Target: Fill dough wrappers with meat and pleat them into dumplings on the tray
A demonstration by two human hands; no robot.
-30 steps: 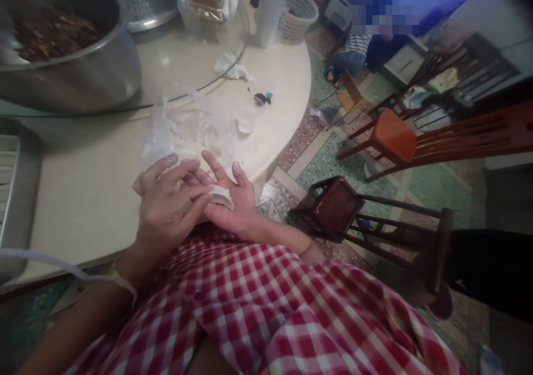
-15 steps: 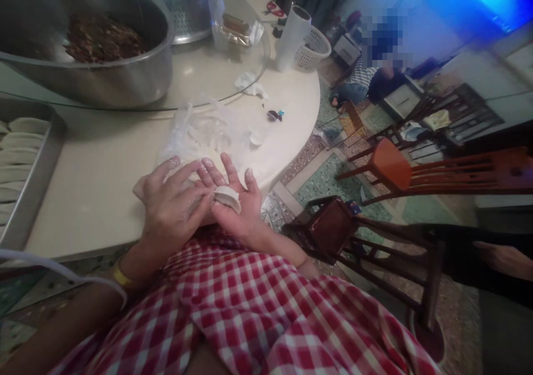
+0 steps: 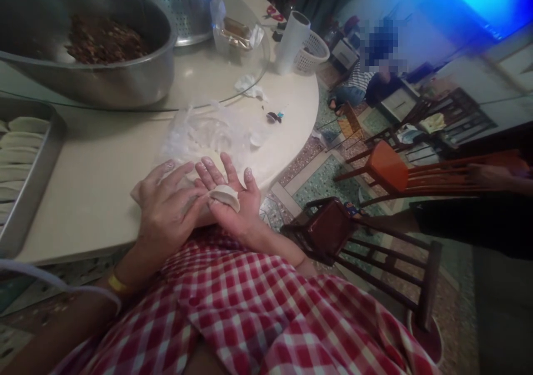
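A pale half-moon dumpling (image 3: 225, 194) lies across the palm of my right hand (image 3: 244, 211), which is turned up with its floury fingers spread. My left hand (image 3: 164, 203), back upward, comes in from the left. Its thumb and a finger meet at the dumpling's left end in a pinch, while the other fingers stretch forward. Just beyond my hands, a crumpled clear plastic bag (image 3: 183, 130) with pale round shapes in it rests on the table. A loose white piece (image 3: 255, 140) sits to its right.
A metal bowl of dark filling (image 3: 104, 41) stands on the glass turntable, near a perforated metal pot (image 3: 187, 14). Dumplings fill a metal tray (image 3: 58, 125) at left. A paper roll (image 3: 292, 41) and basket (image 3: 314, 53) stand at the back. Chairs (image 3: 328, 225) and people are at right.
The dumpling and both hands have shifted only slightly. At the right, the nearby person's arm has moved up, over the orange chair's back.
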